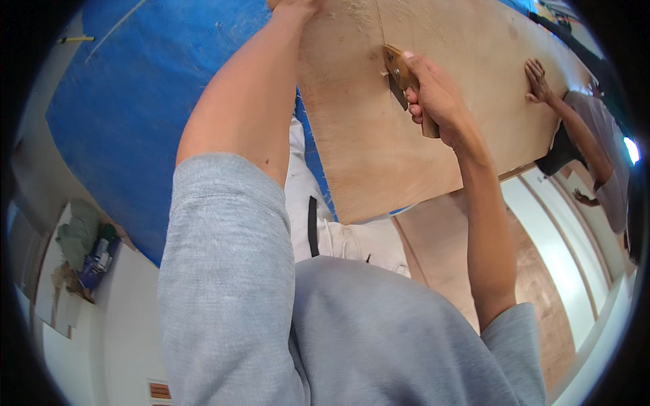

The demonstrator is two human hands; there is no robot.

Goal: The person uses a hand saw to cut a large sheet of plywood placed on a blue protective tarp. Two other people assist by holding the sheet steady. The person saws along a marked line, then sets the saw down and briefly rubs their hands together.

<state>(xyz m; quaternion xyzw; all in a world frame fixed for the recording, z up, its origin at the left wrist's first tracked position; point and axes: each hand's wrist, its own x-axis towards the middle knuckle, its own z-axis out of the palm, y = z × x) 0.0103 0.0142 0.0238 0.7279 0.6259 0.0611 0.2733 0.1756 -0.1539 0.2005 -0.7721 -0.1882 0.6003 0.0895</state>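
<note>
Wood-handled saw (401, 69) in R grip (437, 96); purple box (91, 277) txt unreadable.

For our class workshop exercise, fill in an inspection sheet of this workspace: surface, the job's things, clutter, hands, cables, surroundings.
Surface: pale brown plywood sheet beside and partly over a blue sheet.
Job's things: wooden-handled tool, apparently a saw, over the plywood; a thin line runs up the wood near it.
Clutter: grey-green cloth and purple box at far left; small yellow strip at upper left.
Hands: right hand grips the tool's handle; left hand is mostly cut off at the top edge, its grip unclear.
Cables: nothing seen.
Surroundings: co-worker at right, one hand flat on the plywood.
</note>
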